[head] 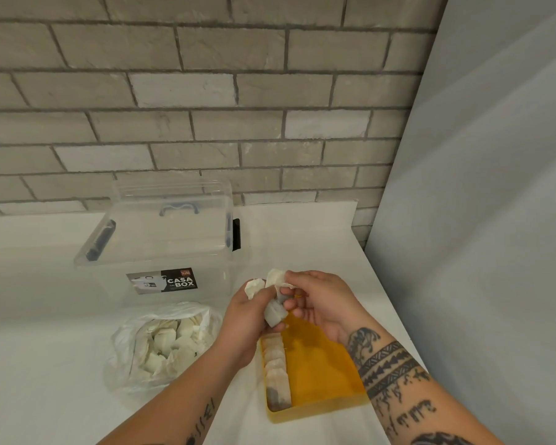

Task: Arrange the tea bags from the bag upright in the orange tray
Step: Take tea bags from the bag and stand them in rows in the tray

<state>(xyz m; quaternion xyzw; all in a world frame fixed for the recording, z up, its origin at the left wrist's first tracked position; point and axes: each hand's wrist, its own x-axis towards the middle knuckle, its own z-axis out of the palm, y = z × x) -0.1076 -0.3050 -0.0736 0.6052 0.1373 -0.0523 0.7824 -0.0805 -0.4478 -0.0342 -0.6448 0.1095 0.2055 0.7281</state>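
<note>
While both hands [270, 311] grip tea bags [274, 313], tray [328, 374] waits

a black-and-grey paper label [161, 281] on the front wall of the clear plastic storage box [161, 239] reads "casa box" in white letters; its small orange logo above is unreadable.

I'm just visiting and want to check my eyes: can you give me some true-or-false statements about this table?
1. Both the left hand and right hand hold tea bags above the orange tray. True.
2. The tray is full. False: only one row of bags stands along its left side.
3. A clear box stands behind the plastic bag. True.
4. The plastic bag is empty. False: it holds many tea bags.
</note>
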